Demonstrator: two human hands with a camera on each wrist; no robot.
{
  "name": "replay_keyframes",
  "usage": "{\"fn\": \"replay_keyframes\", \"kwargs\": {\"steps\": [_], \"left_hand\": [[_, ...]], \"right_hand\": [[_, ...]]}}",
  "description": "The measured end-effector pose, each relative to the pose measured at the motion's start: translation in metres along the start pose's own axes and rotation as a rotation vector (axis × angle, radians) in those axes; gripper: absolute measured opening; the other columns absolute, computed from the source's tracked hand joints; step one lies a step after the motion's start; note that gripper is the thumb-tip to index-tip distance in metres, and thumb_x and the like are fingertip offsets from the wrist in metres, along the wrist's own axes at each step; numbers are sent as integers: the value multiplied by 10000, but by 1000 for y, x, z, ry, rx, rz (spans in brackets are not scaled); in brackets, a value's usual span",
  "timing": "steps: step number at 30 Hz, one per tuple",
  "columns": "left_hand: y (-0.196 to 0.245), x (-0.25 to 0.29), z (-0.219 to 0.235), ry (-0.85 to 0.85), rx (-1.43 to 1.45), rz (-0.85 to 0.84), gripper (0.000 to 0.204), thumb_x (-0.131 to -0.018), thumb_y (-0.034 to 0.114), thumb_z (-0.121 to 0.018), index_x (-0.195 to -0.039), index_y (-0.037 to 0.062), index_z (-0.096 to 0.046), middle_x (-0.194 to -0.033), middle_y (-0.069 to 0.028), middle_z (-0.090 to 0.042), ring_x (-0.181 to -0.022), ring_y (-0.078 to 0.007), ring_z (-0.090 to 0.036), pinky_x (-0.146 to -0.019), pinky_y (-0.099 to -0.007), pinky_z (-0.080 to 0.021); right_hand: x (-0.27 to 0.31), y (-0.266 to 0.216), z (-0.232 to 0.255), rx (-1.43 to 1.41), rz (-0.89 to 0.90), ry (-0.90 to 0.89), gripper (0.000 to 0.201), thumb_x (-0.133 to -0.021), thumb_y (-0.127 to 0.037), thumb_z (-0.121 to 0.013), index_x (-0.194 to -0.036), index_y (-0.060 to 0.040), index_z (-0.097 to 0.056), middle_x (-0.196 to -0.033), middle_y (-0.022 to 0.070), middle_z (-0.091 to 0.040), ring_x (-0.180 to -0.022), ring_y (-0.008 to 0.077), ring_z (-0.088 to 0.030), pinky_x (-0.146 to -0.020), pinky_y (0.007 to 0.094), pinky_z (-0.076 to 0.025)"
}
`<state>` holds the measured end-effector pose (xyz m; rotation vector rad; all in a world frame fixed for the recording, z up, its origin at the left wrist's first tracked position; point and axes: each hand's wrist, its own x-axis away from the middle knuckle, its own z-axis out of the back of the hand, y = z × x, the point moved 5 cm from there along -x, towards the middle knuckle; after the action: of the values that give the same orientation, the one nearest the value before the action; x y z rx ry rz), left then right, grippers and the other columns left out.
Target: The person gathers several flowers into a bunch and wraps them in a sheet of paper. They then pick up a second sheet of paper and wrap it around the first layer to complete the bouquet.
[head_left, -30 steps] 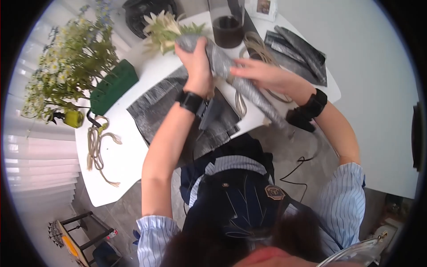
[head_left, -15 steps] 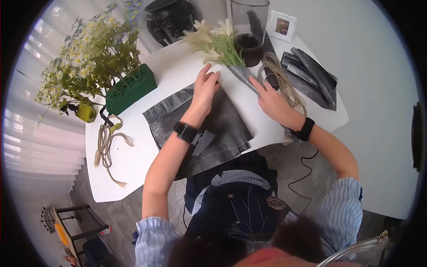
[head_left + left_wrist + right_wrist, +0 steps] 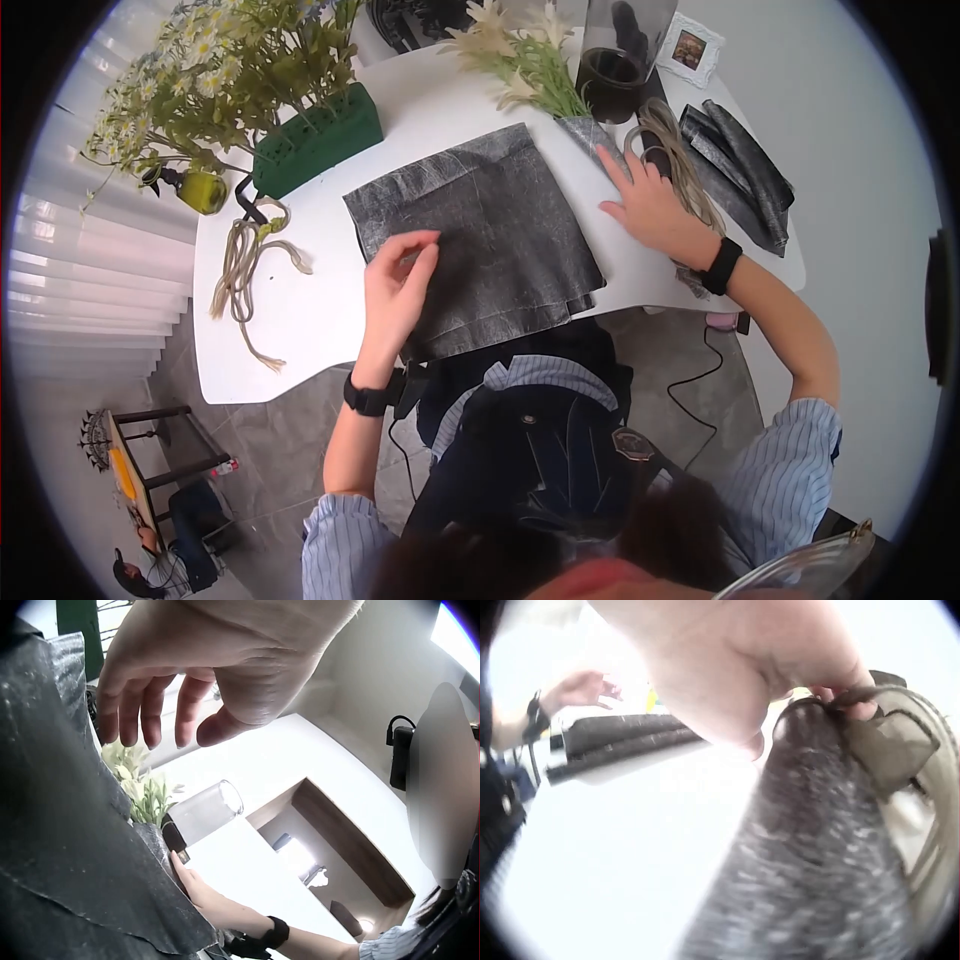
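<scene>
My left hand (image 3: 395, 300) hovers at the left edge of a stack of dark grey, crinkled sheets (image 3: 490, 220). Its fingers hang loosely bent with nothing between them, as the left wrist view also shows. On the right, my right hand (image 3: 650, 205) rests on a grey cone-shaped wrap (image 3: 810, 825), index finger straight along it and thumb apart. Pale lilies (image 3: 530, 65) with green leaves stick out of the wrap's far end. Most of the wrap is hidden under the hand in the head view.
A green block (image 3: 315, 140) with daisies stands back left, near a yellow-green bottle (image 3: 203, 192). Cord bundles lie at left (image 3: 240, 265) and right (image 3: 675, 150). A clear vase (image 3: 610, 80), a white picture frame (image 3: 690, 50) and folded dark sheets (image 3: 740, 165) sit back right.
Both hands held the wrapped lilies aloft; the bouquet now lies on the table at right. My left hand let go and drew back toward me over the sheets. The right hand stays on the wrap.
</scene>
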<state>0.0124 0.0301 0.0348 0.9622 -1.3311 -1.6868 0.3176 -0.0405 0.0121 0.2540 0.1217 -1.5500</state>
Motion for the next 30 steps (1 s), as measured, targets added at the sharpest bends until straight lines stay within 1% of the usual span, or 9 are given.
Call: {"fn": "replay_keyframes", "kwargs": {"steps": [4, 8, 11, 12, 15, 19, 21, 26, 30], "left_hand": [[-8, 27, 24, 166, -124, -49, 126, -817, 36, -560, -929, 6, -609, -937, -82, -583, -873, -156, -562, -765, -253, -458], [-19, 48, 38, 306, -438, -213, 115, -758, 35, -600, -868, 5, -614, -860, -105, -574, -783, -207, -558, -701, -295, -446], [-25, 60, 42, 335, -678, -250, 113, -773, 79, -609, -873, 27, -619, -856, -70, -582, -763, -147, -547, -621, -234, -424], [-30, 64, 46, 350, -694, -223, 161, -766, 119, -628, -904, 36, -624, -859, -70, -577, -748, -136, -538, -572, -233, -404], [-23, 70, 47, 433, -714, -62, 210, -764, 101, -639, -958, 24, -614, -795, -65, -585, -677, -110, -536, -554, -227, -417], [-43, 72, 53, 408, -527, 118, 286, -764, 78, -650, -1032, 1, -587, -724, -70, -602, -601, -101, -550, -547, -223, -442], [-42, 70, 56, 442, -431, 212, 293, -763, 76, -650, -1038, -1, -581, -716, -91, -612, -613, -128, -583, -581, -237, -464], [-54, 70, 61, 367, 436, 385, 416, -798, -18, -567, -1199, -64, -466, -796, -43, -622, -687, -99, -591, -612, -211, -483], [-47, 68, 51, 312, 617, 373, 379, -831, -18, -526, -1206, -43, -470, -836, -10, -570, -689, -61, -566, -570, -173, -461]], "right_hand": [[11, -13, 3, -171, 23, -25, 617, -790, -78, -512, -1355, -58, -265, -1276, 214, -372, -954, 337, -480, -812, 408, -444], [2, -15, -13, 79, -2, -1, 613, -787, -91, -545, -1342, -53, -288, -1287, 204, -369, -1005, 339, -463, -820, 436, -425], [-5, -16, -3, 177, -70, -33, 612, -774, -114, -577, -1328, -62, -321, -1275, 195, -388, -995, 326, -471, -795, 403, -430], [-6, -28, 17, 177, 44, 139, 539, -784, -146, -587, -1278, -58, -392, -1251, 194, -416, -994, 322, -474, -788, 381, -425], [-3, -71, 53, -165, 131, 149, 465, -792, -162, -586, -1214, -22, -447, -1227, 202, -436, -1015, 328, -472, -820, 384, -417], [14, -141, 49, -565, 342, -110, 446, -802, -197, -583, -1168, 29, -465, -1209, 213, -447, -1091, 343, -447, -904, 375, -397], [11, -175, 46, -629, 402, -88, 492, -797, -231, -596, -1191, 25, -449, -1232, 220, -427, -1140, 336, -418, -934, 371, -380], [-1, -220, 26, -639, 297, -71, 842, -713, -535, -617, -1327, -42, -318, -1291, 320, -308, -1200, 427, -330, -970, 499, -292], [-5, -223, 33, -770, 223, -48, 737, -736, -444, -638, -1302, -64, -359, -1285, 277, -353, -1188, 393, -370, -945, 463, -335]]}}
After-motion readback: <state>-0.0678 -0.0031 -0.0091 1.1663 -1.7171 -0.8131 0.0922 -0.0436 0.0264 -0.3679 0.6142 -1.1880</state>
